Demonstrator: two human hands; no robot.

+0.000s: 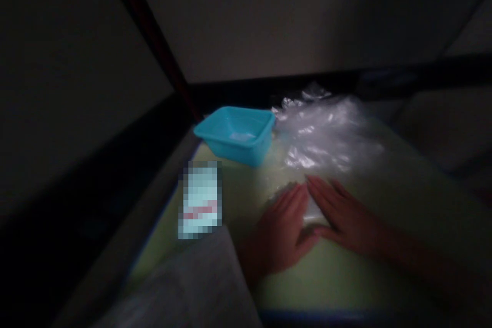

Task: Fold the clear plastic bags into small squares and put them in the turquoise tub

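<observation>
My left hand (282, 228) lies flat with fingers stretched out, pressing down on a clear plastic piece (313, 210) on the table. From the right, my right hand (340, 212) rests flat on the same plastic, its fingertips meeting those of the left. The plastic looks thin and shiny, and most of it is hidden under both hands. Just beyond them is a crumpled heap of clear plastic (326, 133), apparently bags or film. The picture is dim and somewhat blurred.
A turquoise plastic basin (240, 151) stands at the table's back left, with something pale inside. Nearer, a pixelated pale screen or card (200, 200) lies by the left edge. Grey cloth (192, 282) covers the near left corner of the yellow-green table (326, 287). A wall (261, 25) rises behind.
</observation>
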